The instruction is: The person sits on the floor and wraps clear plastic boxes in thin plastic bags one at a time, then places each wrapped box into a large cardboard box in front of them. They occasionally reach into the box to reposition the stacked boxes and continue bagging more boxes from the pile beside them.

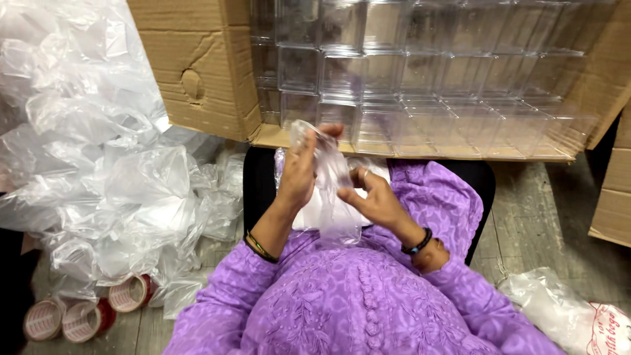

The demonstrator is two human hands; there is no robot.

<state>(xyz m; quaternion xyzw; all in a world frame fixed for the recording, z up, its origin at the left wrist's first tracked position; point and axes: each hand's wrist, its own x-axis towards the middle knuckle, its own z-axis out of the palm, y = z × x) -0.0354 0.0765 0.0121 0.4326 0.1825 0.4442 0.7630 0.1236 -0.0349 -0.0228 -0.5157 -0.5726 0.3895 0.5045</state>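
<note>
Looking down from the head camera, we see our two hands raised in front of our lap, both busy with one clear plastic bag [332, 197]. Our left hand [299, 169] is closed on the upper part of the bag, its fingers curled over the top edge, where the film bunches up near the fingertips. Our right hand [371, 196] pinches the bag's side lower down, thumb and fingers pressed together on the film. The bag hangs between the two hands, its lower end drooping onto our purple sleeves and lap.

Just beyond the hands lies an open cardboard box [197, 72] on its side, filled with rows of clear plastic containers [420, 85] stacked tightly together. The box's bottom flap lies close behind the bag's top edge. We sit on a black chair [257, 177], whose edges show on either side of our arms.

To our left, a large heap of crumpled clear bags [98, 151] covers the floor. At its near edge sit three rolls of tape [85, 315] with red cores. To our right, another plastic bag [565, 309] lies on the grey floor, near a second carton [614, 197].
</note>
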